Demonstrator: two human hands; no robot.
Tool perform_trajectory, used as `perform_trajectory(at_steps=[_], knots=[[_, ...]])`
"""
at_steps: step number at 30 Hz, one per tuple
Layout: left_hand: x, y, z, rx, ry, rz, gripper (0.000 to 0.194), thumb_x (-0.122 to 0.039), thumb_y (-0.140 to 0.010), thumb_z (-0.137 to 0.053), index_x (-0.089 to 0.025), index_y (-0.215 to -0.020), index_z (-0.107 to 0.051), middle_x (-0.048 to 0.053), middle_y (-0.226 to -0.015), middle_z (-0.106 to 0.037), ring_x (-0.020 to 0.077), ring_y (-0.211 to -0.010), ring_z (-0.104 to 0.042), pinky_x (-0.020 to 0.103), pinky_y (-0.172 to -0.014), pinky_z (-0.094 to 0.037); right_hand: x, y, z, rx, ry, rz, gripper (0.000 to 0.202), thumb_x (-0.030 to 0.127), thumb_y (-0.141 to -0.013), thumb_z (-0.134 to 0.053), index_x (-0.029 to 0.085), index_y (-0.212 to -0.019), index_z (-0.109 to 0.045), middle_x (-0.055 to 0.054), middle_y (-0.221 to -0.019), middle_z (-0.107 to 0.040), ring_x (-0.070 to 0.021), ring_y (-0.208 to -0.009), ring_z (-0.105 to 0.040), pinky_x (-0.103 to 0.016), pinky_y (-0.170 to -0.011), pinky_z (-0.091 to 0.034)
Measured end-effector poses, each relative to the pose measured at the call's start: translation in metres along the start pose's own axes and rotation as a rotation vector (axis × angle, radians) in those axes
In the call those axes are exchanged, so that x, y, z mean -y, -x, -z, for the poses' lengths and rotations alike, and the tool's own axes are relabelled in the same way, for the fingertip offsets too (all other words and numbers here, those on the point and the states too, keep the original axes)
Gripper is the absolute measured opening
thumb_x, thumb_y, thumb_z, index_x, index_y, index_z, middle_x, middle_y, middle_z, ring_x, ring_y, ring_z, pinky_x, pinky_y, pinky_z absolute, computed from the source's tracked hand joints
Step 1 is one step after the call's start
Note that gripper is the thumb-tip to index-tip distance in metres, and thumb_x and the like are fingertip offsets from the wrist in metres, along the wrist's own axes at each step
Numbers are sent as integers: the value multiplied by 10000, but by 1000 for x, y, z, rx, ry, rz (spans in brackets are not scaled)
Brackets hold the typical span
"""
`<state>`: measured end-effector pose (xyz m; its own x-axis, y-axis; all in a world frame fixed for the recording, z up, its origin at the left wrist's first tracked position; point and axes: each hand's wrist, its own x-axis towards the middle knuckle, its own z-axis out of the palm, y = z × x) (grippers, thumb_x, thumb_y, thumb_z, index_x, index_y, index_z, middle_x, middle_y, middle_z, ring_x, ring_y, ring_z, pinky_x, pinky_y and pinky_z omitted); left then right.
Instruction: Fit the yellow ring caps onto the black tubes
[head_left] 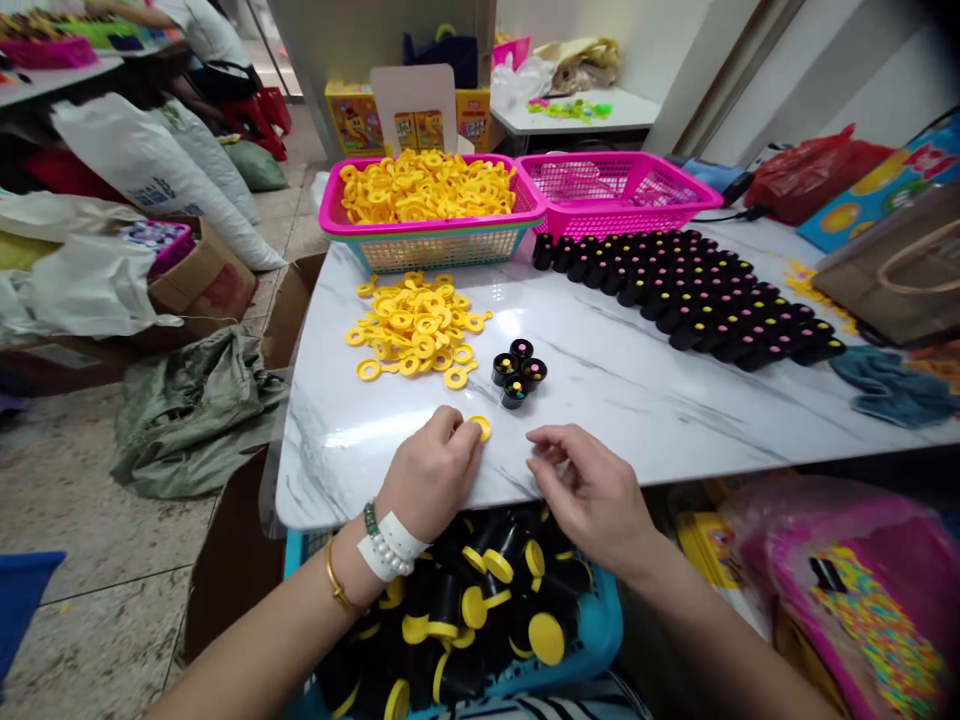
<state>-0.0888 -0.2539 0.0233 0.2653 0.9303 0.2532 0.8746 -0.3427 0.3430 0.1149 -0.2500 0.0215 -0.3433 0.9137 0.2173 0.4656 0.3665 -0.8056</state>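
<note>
My left hand (439, 462) pinches a yellow plastic ring piece (481, 429) just above the front of the table. To its right, my right hand (586, 490) has its fingers curled but apart, and nothing shows between them. Several black cups (514, 390) with small coloured bits inside stand grouped just beyond my hands. A loose pile of yellow ring pieces (416, 325) lies behind them to the left. Below my hands, a blue basket (611, 620) holds many black cups with yellow caps (546, 638).
Yellow pieces fill a pink basket (431, 228) at the back; another pink basket (622, 215) adjoins it. Rows of black cups (697, 300) cover the right side of the white table (352, 440). A paper bag (892, 270) stands far right. A person (210, 45) sits at back left.
</note>
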Motion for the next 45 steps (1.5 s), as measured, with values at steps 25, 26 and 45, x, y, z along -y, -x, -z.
perform_trajectory(at_steps=[25,26,45], knots=[[-17,-47,-14,-38,-27,221,141,-260,-852,-528,-184,-744,-580,28,-738,-627,176,-665,-588,280,-578,-401,12,5,8,118,145,239,350,172,-899,-527,170,-1247,-561,-59,-835,-648,-212,-817,-573,-349,-735,-510],[-16,-45,-13,-44,-11,230,156,-290,-850,-541,-182,-744,-579,29,-736,-626,173,-661,-583,283,-585,-408,10,2,16,81,119,177,317,190,-895,-545,193,-1209,-591,-53,-822,-646,-209,-806,-577,-346,-732,-507],[-10,-49,-19,-85,233,224,260,-281,-825,-603,-160,-1051,-645,14,-719,-654,153,-628,-585,284,-641,-471,-18,-39,4,32,-129,-189,369,241,-876,-547,194,-1242,-569,-9,-802,-612,-121,-614,-567,-247,-597,-488]])
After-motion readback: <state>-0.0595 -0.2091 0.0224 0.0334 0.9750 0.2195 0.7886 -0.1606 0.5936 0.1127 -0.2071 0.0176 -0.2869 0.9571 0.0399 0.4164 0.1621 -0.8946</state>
